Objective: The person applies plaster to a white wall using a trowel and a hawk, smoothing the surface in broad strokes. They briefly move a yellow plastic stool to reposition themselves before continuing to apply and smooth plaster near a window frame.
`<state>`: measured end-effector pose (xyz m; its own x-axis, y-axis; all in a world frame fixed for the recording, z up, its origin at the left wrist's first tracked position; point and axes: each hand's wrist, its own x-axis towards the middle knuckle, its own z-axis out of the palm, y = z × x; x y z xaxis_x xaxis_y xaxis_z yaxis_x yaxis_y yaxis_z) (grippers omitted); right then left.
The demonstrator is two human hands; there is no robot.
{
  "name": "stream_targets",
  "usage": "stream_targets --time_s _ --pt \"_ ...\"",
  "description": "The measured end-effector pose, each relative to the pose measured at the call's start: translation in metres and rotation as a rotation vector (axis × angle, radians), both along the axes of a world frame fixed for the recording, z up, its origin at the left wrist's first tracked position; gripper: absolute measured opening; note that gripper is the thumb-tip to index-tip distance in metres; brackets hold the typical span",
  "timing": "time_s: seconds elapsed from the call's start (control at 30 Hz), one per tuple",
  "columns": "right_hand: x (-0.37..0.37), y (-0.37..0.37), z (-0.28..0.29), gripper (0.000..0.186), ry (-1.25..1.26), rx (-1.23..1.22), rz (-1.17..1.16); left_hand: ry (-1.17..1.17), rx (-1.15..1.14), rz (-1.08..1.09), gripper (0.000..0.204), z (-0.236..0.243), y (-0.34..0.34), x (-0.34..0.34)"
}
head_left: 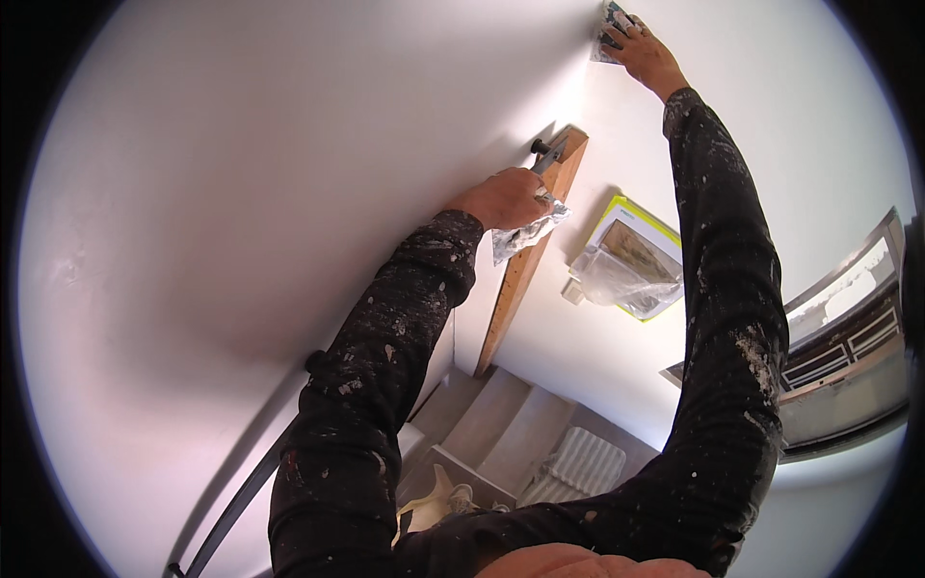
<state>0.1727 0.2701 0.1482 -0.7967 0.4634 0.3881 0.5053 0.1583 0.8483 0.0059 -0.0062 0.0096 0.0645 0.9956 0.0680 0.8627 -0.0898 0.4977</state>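
My left hand (503,198) is closed at the end of a dark metal bar (544,162) beside a wooden beam (515,294). In it is a flat, crumpled-looking, white-smeared object (520,238); whether it also grips the bar is hard to tell. High up, my right hand (644,60) holds a flat dark tool (610,27) smeared with white against the white wall (732,58), near the corner. Both sleeves are black and spattered with paint.
Stairs (515,419) descend below me, with a striped pale item (578,467) on them and shoes (458,496) at the bottom edge. A yellow-edged panel (626,217) with plastic hangs on the wall. A window (848,337) is at right, a dark handrail (241,496) at lower left.
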Motion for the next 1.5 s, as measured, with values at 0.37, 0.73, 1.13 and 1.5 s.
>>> stream_targets --time_s 0.37,0.73,1.13,1.5 --pt "0.106 -0.028 -0.029 0.059 0.223 0.122 -0.029 -0.007 -0.036 -0.023 0.057 -0.002 0.006 -0.004" --pt "-0.020 0.034 0.020 0.039 0.685 0.329 0.159 0.008 -0.025 -0.042 0.056 -0.001 0.009 0.001" --pt "0.031 -0.025 -0.165 0.037 0.169 0.049 0.080 -0.011 -0.062 -0.013 0.059 -0.001 0.004 0.003" --pt "0.188 -0.111 -0.161 0.047 1.280 -0.364 -0.067 0.050 0.000 -0.026 0.057 0.001 0.001 -0.003"
